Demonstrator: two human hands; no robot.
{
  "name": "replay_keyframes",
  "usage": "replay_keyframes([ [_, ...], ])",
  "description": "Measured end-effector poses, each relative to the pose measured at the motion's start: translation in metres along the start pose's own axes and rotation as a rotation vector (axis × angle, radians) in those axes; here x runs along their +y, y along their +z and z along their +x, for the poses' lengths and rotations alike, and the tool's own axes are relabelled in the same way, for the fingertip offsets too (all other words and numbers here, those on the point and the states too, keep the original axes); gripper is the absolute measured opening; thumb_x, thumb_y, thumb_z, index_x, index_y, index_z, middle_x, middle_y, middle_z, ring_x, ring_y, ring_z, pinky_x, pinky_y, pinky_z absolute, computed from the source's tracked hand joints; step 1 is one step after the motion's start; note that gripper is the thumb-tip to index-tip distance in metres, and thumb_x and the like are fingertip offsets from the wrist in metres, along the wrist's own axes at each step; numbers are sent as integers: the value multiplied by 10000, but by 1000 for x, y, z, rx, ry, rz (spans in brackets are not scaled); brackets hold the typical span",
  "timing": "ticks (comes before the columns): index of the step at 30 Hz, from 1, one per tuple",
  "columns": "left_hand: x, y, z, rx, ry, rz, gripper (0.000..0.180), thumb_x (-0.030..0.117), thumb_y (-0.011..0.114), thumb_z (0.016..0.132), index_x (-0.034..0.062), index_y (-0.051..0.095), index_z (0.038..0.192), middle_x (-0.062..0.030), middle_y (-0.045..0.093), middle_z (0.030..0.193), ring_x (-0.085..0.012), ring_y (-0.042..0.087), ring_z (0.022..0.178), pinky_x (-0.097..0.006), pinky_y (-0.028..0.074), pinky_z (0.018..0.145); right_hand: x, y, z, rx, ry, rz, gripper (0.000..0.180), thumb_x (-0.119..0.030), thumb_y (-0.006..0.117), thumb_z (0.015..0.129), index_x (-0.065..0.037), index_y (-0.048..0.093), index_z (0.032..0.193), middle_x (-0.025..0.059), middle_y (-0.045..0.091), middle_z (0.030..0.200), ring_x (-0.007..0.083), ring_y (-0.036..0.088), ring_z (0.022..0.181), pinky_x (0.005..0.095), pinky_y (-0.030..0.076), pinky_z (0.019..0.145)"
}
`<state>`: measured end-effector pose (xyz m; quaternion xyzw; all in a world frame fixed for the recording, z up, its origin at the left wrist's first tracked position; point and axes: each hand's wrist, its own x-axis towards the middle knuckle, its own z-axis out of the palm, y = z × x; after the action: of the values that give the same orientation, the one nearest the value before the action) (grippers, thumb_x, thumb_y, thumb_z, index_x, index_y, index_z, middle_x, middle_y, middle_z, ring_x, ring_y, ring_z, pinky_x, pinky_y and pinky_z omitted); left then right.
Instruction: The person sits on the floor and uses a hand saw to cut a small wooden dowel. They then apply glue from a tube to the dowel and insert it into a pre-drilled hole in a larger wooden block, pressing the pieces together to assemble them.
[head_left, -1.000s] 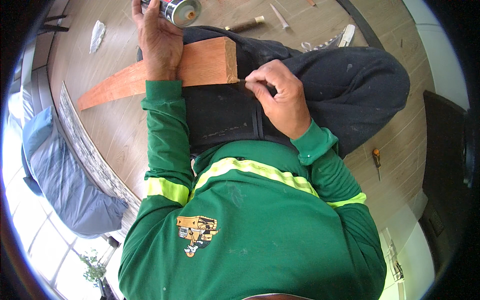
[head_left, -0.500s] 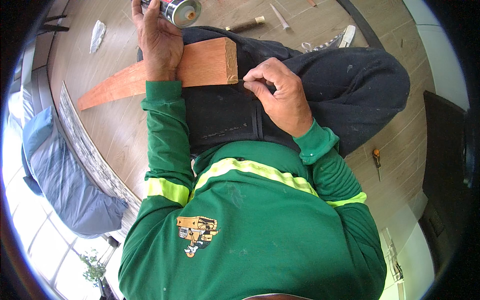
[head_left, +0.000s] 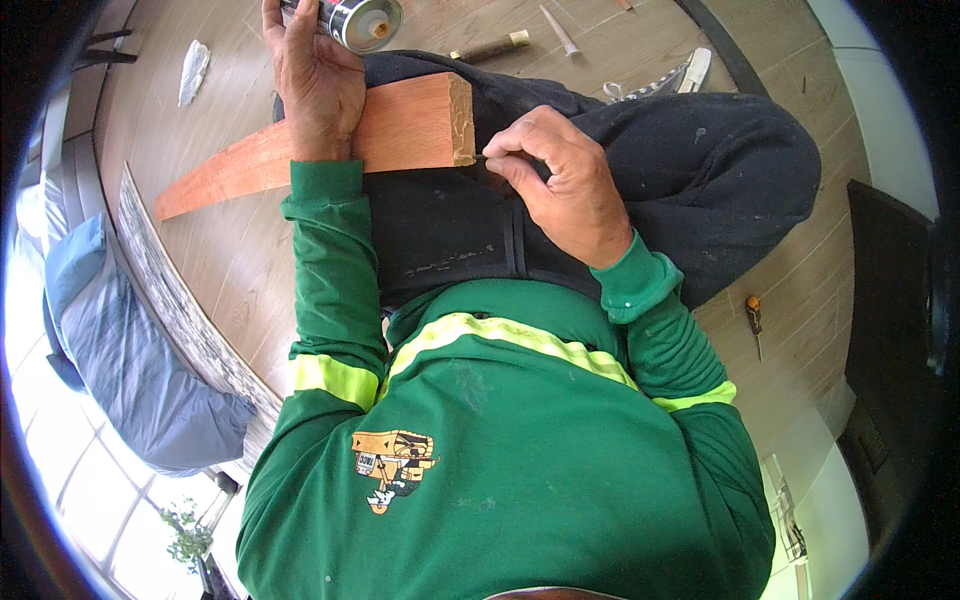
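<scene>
The right hand (head_left: 560,175) is curled almost closed, thumb and forefinger pinched on something thin and dark at the cut end of a reddish wooden plank (head_left: 330,150). It may be a pencil or a small blade, but it is too small to tell. The tip meets the plank's lower corner, just where the pale, rough end grain shows.

The left hand (head_left: 315,85) lies flat and spread on top of the plank, palm down, pressing it onto the person's lap. It grips nothing. Its fingertips reach toward a metal can (head_left: 350,18) with an orange nozzle that lies just beyond them at the top edge of the view, and whether they touch it cannot be told.

The plank rests across dark trousers (head_left: 640,170), its far end running out to the left over the wooden floor (head_left: 230,270). The person wears a green long-sleeved shirt with yellow reflective bands and sits on the floor.

Judging from this, the step in hand is marking or trimming the plank's end, with one hand steadying and the other working. The next move would call for firm downward pressure from the left hand and a short, controlled stroke along the edge.

Elsewhere on the floor lie a brown-handled tool (head_left: 490,46) above the knees and a small screwdriver (head_left: 753,318) on the right. A blue cushion (head_left: 120,360) sits at far left.
</scene>
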<state>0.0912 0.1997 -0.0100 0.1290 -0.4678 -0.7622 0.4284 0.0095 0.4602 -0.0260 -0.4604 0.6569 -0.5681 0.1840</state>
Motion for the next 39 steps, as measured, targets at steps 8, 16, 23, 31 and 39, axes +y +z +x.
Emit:
replay_keyframes([
  [8, 2, 3, 0, 4, 4, -22, 689, 207, 677, 1093, 140, 301, 1666, -142, 605, 1421, -286, 724, 1207, -403, 675, 978, 3, 0, 12, 36, 32, -13, 136, 9, 799, 911, -44, 743, 1023, 118, 706, 971, 314, 721, 894, 413, 582, 803],
  [16, 0, -2, 1, 0, 24, 7, 695, 234, 661, 1101, 147, 290, 1682, -136, 613, 1412, -291, 728, 1186, -414, 664, 992, 9, 0, 18, 36, -10, -20, 117, -7, 799, 914, -39, 751, 1017, 121, 719, 967, 310, 726, 881, 415, 578, 794],
  [23, 1, -3, 1, 2, 21, 15, 679, 239, 656, 1105, 145, 306, 1679, -145, 615, 1416, -288, 730, 1183, -408, 664, 989, 7, -2, 23, 27, 46, 10, 127, -11, 804, 908, -43, 751, 1019, 126, 713, 958, 314, 726, 877, 408, 574, 785],
  [31, -1, -5, 0, -21, 39, -26, 662, 235, 647, 1110, 157, 314, 1677, -145, 617, 1406, -285, 712, 1220, -419, 656, 1005, 10, 1, 37, 83, 25, -32, 130, -25, 807, 917, -47, 747, 1030, 124, 703, 951, 326, 727, 887, 422, 570, 797],
  [39, 1, -1, -2, -9, 32, -5, 650, 239, 634, 1115, 160, 316, 1677, -130, 622, 1402, -274, 707, 1220, -406, 649, 1003, 3, -3, 28, 49, 83, -39, 117, -31, 815, 919, -32, 748, 1014, 126, 710, 948, 304, 725, 864, 410, 571, 790],
])
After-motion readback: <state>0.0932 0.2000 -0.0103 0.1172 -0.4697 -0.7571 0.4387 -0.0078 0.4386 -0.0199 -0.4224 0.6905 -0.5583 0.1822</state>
